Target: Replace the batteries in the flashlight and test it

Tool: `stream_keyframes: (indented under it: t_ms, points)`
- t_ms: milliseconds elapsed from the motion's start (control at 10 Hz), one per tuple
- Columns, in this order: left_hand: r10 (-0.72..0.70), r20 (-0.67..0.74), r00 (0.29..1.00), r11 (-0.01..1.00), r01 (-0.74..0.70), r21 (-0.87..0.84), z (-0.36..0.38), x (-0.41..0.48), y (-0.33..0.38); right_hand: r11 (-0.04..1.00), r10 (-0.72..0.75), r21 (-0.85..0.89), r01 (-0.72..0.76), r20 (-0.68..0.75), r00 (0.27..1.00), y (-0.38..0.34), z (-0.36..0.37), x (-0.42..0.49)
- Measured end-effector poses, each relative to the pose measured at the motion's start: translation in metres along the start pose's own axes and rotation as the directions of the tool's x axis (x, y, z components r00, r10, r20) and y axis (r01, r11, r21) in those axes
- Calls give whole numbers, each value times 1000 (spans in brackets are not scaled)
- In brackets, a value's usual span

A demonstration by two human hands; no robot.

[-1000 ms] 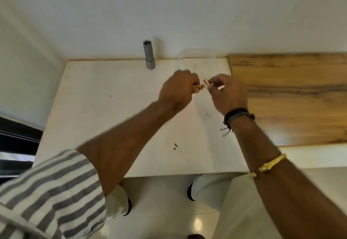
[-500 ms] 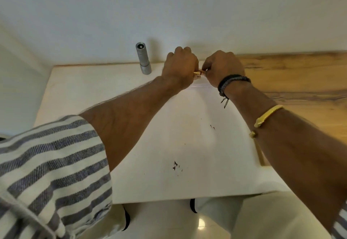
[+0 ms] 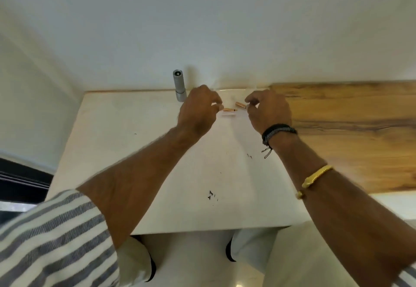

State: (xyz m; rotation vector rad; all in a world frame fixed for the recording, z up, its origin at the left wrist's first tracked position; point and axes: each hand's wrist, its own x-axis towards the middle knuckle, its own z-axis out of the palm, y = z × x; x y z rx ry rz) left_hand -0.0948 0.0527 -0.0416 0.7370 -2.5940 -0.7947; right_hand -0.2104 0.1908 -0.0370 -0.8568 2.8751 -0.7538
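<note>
The person is holding both hands out over the white table (image 3: 135, 151). The right hand (image 3: 269, 113) is pinching one end of a small copper battery, the right battery (image 3: 240, 105), between thumb and finger. The rest of it is sticking out toward the left fingers. The left hand (image 3: 198, 112) is curling its fingers, and the tips are sitting at the end of the left battery (image 3: 229, 110). It is looking like a pinch, but I cannot tell if the tips are gripping it or only touching it. Both batteries are sitting in the gap between the two sets of fingertips, close but not touching each other. The flashlight (image 3: 179, 84) is standing on its end just behind the left fingers, by the wall, and no finger is touching it. A wood board (image 3: 349, 117) is lying out past the right fingers.

I am thinking the person is getting the batteries ready, so the job is looking part way done. I cannot tell if the flashlight is open. The next move is calling for one free hand to reach back for the flashlight, and the batteries are needing to go in the right way round
</note>
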Motion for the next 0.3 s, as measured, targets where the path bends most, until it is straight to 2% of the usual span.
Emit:
stream_keyframes:
  t_ms: [100, 300]
  points:
    - [-17, -6, 1000, 1000, 17, 4, -10, -31, -1, 999, -15, 34, 16, -30, 999, -6, -4, -30]
    - [20, 8, 1000, 991, -21, 129, -21, -91, 1, 991, -82, 100, 85, -32, 996, -16, -7, -95]
